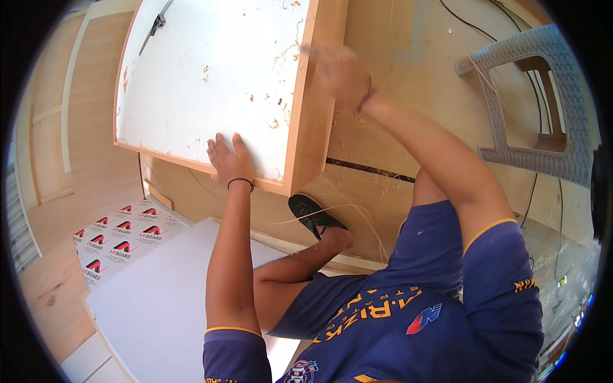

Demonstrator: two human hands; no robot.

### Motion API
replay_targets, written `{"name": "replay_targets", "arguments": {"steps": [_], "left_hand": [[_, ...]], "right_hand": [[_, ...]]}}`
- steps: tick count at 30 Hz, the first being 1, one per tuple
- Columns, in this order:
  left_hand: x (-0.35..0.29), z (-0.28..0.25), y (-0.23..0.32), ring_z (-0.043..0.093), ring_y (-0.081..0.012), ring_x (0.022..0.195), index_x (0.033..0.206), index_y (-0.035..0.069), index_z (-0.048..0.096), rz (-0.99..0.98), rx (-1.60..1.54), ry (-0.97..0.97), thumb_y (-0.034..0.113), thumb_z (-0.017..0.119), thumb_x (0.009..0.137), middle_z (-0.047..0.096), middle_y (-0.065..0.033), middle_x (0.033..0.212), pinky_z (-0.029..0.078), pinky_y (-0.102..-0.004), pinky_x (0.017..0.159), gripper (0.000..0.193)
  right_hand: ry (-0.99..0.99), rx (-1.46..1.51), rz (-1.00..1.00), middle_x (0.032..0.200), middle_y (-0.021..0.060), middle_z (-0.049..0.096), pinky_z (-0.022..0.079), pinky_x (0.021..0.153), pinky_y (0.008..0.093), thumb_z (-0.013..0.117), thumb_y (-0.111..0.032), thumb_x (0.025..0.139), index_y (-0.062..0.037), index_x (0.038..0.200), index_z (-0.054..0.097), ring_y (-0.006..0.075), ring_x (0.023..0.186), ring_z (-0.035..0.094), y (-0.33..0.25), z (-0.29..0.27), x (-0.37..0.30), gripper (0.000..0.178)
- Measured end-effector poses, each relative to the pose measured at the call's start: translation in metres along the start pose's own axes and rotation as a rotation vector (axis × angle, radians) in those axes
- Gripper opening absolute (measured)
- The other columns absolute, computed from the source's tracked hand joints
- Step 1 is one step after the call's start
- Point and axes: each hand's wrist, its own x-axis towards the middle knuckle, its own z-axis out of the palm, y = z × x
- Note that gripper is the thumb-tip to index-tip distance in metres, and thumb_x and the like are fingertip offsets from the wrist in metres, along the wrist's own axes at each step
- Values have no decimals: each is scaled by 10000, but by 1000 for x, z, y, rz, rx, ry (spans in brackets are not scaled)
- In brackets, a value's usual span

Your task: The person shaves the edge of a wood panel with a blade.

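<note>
A box-like cabinet piece with a white inner panel (191,89) and wood-coloured edging (305,108) lies in front of me. Fingers spread, my left hand (231,161) rests flat on the panel by its near edge. My right hand (343,75) is closed at the right-hand edging, slightly blurred. A small greyish tip juts from its fingers over the rim; what it belongs to is hidden. Curled shavings (273,122) and crumbs are scattered over the white surface. Near the panel's far left lies a slim dark tool (155,28) with a thin shaft.
A grey woven-pattern plastic stool (575,121) lies on its side at the right, close to dark cables (469,24). White boards (153,306), one with a printed film (121,239), are at the lower left. Thin strips trail near my sandalled foot (316,216). Wooden panels (102,102) stand left.
</note>
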Motion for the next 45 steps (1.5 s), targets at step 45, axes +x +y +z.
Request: {"name": "replay_targets", "arguments": {"steps": [45], "left_hand": [[-60,-30,93,620,-339,905,987,22,516,551,88,-222,327,517,924,586,-161,1025,470,-463,808,312]], "right_hand": [[300,366,741,965,-32,570,409,688,189,639,-171,909,-63,1276,590,29,819,486,113,-427,-22,386]]}}
